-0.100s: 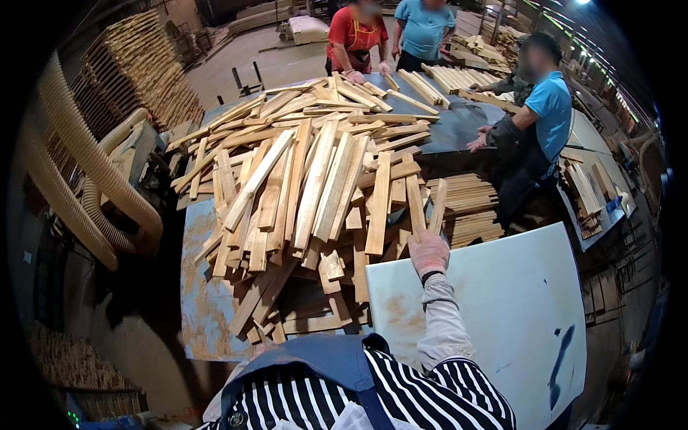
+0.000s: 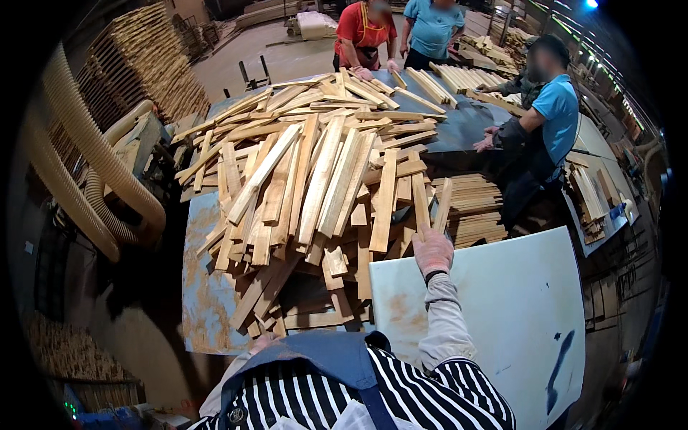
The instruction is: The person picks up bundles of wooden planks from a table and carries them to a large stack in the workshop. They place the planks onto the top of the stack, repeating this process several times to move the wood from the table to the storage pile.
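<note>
A big heap of loose wooden slats (image 2: pixel 322 179) lies across the blue-grey table (image 2: pixel 204 301), many with their ends toward me. My right hand (image 2: pixel 434 252), in a pale pinkish work glove, reaches over the white board (image 2: pixel 494 287) at the heap's right edge. Its fingers are closed around the near end of a slat (image 2: pixel 420 201). Only a small part of my left hand (image 2: pixel 264 342) shows, low at the table's near edge beside the slat ends. My apron hides most of it, and its fingers cannot be made out.
Neatly stacked slats (image 2: pixel 469 208) sit right of the heap. A co-worker in blue (image 2: pixel 559 115) stands beyond them; a person in red (image 2: pixel 358 36) and another in light blue (image 2: pixel 432 32) stand at the far side. Ribbed hoses (image 2: pixel 107 165) and a tall wood stack (image 2: pixel 154 61) are left.
The whole view has shifted slightly. A bit more of my left hand shows at the table's near edge. My right hand stays at the same slat.
</note>
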The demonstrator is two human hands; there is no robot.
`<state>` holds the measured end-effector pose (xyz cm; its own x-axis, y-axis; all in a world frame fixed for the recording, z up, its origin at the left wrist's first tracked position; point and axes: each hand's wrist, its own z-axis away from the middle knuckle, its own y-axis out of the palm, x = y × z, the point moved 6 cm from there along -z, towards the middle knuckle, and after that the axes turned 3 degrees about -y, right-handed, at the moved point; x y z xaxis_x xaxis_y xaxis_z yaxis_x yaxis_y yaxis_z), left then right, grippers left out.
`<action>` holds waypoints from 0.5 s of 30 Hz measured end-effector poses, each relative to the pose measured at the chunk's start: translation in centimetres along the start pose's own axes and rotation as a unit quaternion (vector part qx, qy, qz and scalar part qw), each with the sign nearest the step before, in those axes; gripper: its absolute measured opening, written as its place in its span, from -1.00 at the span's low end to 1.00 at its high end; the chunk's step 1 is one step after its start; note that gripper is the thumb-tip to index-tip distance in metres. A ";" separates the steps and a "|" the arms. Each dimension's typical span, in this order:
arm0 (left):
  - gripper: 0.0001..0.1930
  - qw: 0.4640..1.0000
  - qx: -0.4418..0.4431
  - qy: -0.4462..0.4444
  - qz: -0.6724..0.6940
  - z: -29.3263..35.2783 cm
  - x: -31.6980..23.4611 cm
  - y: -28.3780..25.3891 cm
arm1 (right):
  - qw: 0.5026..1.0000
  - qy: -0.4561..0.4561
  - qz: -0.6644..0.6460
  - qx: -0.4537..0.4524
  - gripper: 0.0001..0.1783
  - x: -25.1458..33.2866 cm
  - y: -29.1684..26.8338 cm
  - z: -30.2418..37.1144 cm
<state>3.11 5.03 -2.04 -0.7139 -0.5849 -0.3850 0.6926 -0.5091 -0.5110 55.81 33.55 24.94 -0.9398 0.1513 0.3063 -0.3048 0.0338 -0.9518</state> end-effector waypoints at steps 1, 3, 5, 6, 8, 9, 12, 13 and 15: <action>-0.43 1.000 -0.010 0.012 0.021 0.9 -2.0 -0.6 | 1.000 0.002 0.003 -0.004 -0.41 -0.5 0.2 -0.1; -0.49 0.996 -0.019 0.071 0.055 2.7 -6.8 -2.2 | 0.998 -0.016 0.030 -0.045 -0.53 -1.1 0.1 0.3; -0.55 0.988 -0.075 0.115 0.077 9.7 -16.2 -6.1 | 0.998 -0.018 0.023 -0.052 -0.55 -1.3 0.5 0.7; -0.58 0.981 -0.104 0.138 0.089 11.5 -19.1 -7.4 | 0.998 -0.021 0.021 -0.057 -0.56 -1.1 0.4 0.5; -0.66 0.938 -0.190 0.269 0.108 10.6 -21.4 -8.9 | 1.000 -0.015 0.020 -0.011 -0.58 0.0 0.0 0.0; -0.72 0.920 -0.201 0.279 0.189 10.3 -22.7 -9.7 | 1.000 -0.011 0.023 -0.001 -0.58 0.1 -0.1 0.0; -0.73 0.849 -0.290 0.419 0.139 14.0 -30.9 -14.6 | 0.999 0.012 0.027 0.027 -0.53 -0.1 -0.2 -0.1; -0.71 0.854 -0.290 0.422 0.091 13.8 -32.8 -15.6 | 1.000 0.007 0.007 0.017 -0.48 -0.7 0.4 -0.5; -0.60 0.885 -0.262 0.378 0.064 10.7 -35.2 -16.8 | 0.997 -0.011 -0.082 -0.007 -0.39 -0.6 2.0 -1.3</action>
<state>17.71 27.40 28.26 -0.6350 0.0751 -0.7688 0.7714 0.0095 -0.6362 55.97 34.78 22.85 -0.8806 0.1212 0.4581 -0.4529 0.0692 -0.8889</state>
